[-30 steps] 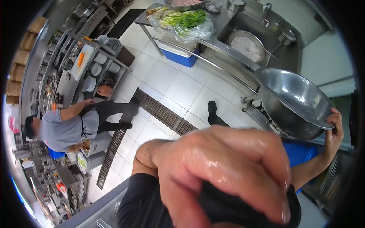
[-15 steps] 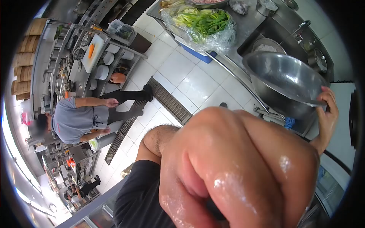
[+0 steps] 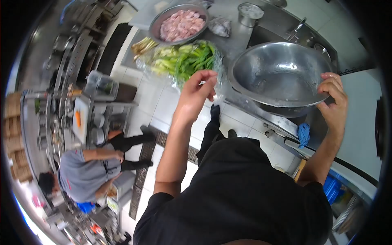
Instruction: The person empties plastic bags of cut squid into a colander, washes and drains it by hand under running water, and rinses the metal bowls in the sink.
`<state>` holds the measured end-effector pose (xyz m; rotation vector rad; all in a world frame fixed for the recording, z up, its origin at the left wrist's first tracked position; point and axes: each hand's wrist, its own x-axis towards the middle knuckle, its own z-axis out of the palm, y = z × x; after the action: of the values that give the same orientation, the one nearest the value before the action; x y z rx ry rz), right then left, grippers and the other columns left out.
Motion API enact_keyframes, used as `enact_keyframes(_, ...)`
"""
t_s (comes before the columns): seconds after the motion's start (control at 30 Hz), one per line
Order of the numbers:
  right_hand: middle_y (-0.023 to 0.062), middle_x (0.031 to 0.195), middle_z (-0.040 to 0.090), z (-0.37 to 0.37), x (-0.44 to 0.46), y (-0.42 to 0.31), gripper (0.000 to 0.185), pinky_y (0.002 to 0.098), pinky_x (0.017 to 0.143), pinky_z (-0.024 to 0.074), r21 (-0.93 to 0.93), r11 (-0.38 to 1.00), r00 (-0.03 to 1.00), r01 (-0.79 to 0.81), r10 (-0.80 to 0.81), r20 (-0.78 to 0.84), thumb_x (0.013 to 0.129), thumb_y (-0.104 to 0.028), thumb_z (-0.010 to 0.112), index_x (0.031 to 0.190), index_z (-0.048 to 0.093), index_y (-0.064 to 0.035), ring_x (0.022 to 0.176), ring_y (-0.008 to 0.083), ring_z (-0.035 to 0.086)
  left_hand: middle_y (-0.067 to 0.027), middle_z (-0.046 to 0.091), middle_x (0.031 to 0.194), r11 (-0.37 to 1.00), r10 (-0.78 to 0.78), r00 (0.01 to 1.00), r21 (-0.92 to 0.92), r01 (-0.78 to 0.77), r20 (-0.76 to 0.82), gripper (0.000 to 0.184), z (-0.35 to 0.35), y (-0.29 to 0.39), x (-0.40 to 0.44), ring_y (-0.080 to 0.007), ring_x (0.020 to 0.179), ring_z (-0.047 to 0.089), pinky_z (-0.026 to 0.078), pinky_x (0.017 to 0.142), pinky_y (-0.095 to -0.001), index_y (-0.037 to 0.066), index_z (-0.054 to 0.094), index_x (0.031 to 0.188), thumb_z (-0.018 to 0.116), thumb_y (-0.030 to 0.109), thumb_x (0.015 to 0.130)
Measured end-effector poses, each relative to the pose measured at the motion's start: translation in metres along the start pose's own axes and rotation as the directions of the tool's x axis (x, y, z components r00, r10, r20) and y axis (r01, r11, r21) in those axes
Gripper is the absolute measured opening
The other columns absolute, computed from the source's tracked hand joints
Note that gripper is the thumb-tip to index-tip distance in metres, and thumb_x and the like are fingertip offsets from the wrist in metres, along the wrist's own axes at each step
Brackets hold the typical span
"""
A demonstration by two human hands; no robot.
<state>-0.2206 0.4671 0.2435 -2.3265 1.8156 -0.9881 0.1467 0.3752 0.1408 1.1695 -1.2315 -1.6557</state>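
A wide stainless steel bowl rests at the sink edge, tilted slightly toward me, its inside wet and bare. My right hand is closed on its right rim, thumb below and fingers over the edge. My left hand hangs in the air left of the bowl, fingers curled in toward the thumb, with nothing visible in them. Behind it lie green leafy stalks in clear plastic. Farther back stands a metal bowl of raw pink meat pieces.
A metal pot and a small plastic bag stand behind the bowl, near the faucet. A blue cloth hangs below the counter edge. To the left, a co-worker in a grey shirt stands by a prep counter with a carrot.
A bent arm that filled the near view has moved away, and my left hand now shows ahead. The steel bowl sits more level, my right hand still on its rim. The view has shifted.
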Motion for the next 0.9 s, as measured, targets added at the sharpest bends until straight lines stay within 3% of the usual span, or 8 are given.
enact_keyframes(0.1, 0.0072, 0.081, 0.059, 0.012, 0.024, -0.002, 0.029, 0.0395, 0.09, 0.0469, -0.066, 0.994, 0.996, -0.084, 0.085, 0.02, 0.052, -0.006, 0.072, 0.077, 0.058, -0.0021, 0.105, 0.0306, 0.06, -0.0153, 0.054, 0.122, 0.999, -0.016, 0.997, -0.04, 0.019, 0.072, 0.047, 0.002, -0.065, 0.135, -0.0253, 0.09, 0.067, 0.058, 0.075, -0.0359, 0.004, 0.048, 0.137, 0.063, 0.017, 0.095)
enact_keyframes(0.17, 0.0073, 0.08, 0.058, 0.017, 0.036, -0.016, 0.029, 0.0398, 0.091, 0.0465, -0.121, 0.983, 0.989, -0.14, 0.145, 0.032, 0.053, -0.008, 0.073, 0.077, 0.059, -0.0025, 0.104, 0.0307, 0.061, -0.0197, 0.05, 0.134, 0.6, 0.39, 0.917, 0.732, -0.322, 0.084, 0.052, 0.017, -0.11, 0.24, -0.0364, 0.102, 0.067, 0.058, 0.083, -0.0422, 0.004, 0.047, 0.139, 0.064, 0.018, 0.092)
enact_keyframes(0.23, 0.0068, 0.079, 0.058, 0.021, 0.05, -0.033, 0.031, 0.0408, 0.091, 0.0466, -0.181, 0.971, 0.985, -0.155, 0.167, 0.052, 0.053, -0.013, 0.077, 0.077, 0.06, -0.0028, 0.103, 0.0306, 0.061, -0.0237, 0.043, 0.144, 0.481, 0.214, 0.972, 0.855, -0.194, 0.1, 0.057, 0.043, -0.082, 0.296, -0.0449, 0.118, 0.06, 0.056, 0.09, -0.0477, 0.006, 0.045, 0.141, 0.065, 0.018, 0.089)
enact_keyframes(0.47, 0.0036, 0.087, 0.064, 0.119, 0.068, -0.031, 0.046, 0.0455, 0.088, 0.0478, -0.167, 0.961, 0.975, -0.221, 0.21, -0.078, 0.048, -0.035, 0.085, 0.077, 0.063, -0.0069, 0.108, 0.0304, 0.06, -0.0311, 0.021, 0.157, 0.19, 0.059, 0.987, 0.969, -0.159, 0.15, 0.061, 0.041, -0.136, 0.48, -0.048, 0.114, 0.063, 0.058, 0.092, -0.0452, 0.011, 0.038, 0.145, 0.061, 0.011, 0.089)
enact_keyframes(0.6, 0.0043, 0.089, 0.064, 0.178, 0.06, 0.007, 0.044, 0.045, 0.089, 0.0478, -0.181, 0.951, 0.944, -0.25, 0.198, -0.264, 0.048, -0.034, 0.085, 0.077, 0.064, -0.0077, 0.108, 0.032, 0.06, -0.0264, 0.026, 0.159, 0.167, 0.229, 0.957, 0.961, -0.219, 0.178, 0.056, 0.022, -0.166, 0.615, -0.0471, 0.137, 0.042, 0.029, 0.119, -0.0463, 0.015, 0.046, 0.147, 0.057, 0.021, 0.092)
enact_keyframes(0.67, 0.0045, 0.089, 0.064, 0.21, 0.044, 0.034, 0.043, 0.045, 0.089, 0.0477, -0.151, 0.943, 0.912, -0.295, 0.232, -0.337, 0.05, -0.034, 0.085, 0.077, 0.064, -0.0079, 0.108, 0.0327, 0.06, -0.0241, 0.03, 0.159, -0.084, 0.084, 0.939, 0.942, -0.325, 0.332, 0.055, 0.026, -0.139, 0.626, -0.0448, 0.146, 0.028, 0.01, 0.124, -0.0443, 0.015, 0.05, 0.146, 0.056, 0.027, 0.093)
enact_keyframes(0.73, 0.0044, 0.09, 0.066, 0.235, 0.039, 0.048, 0.037, 0.0452, 0.089, 0.0472, -0.127, 0.944, 0.888, -0.304, 0.233, -0.396, 0.054, -0.028, 0.084, 0.078, 0.065, -0.0075, 0.109, 0.033, 0.06, -0.0247, 0.041, 0.153, -0.291, -0.068, 0.883, 0.837, -0.464, 0.465, 0.048, 0.037, -0.085, 0.613, -0.0416, 0.141, 0.036, 0.022, 0.117, -0.042, 0.011, 0.058, 0.139, 0.057, 0.022, 0.092)
enact_keyframes(0.9, 0.0038, 0.094, 0.067, 0.287, 0.041, 0.062, 0.034, 0.0453, 0.092, 0.0459, -0.034, 0.965, 0.894, -0.259, 0.226, -0.388, 0.055, -0.021, 0.083, 0.082, 0.068, -0.0073, 0.115, 0.0331, 0.059, -0.0192, 0.059, 0.134, 0.706, 0.268, 0.927, 0.601, -0.374, 0.262, 0.039, 0.013, -0.006, 0.522, -0.0289, 0.109, 0.063, 0.049, 0.094, -0.0362, 0.004, 0.062, 0.13, 0.063, 0.017, 0.094)
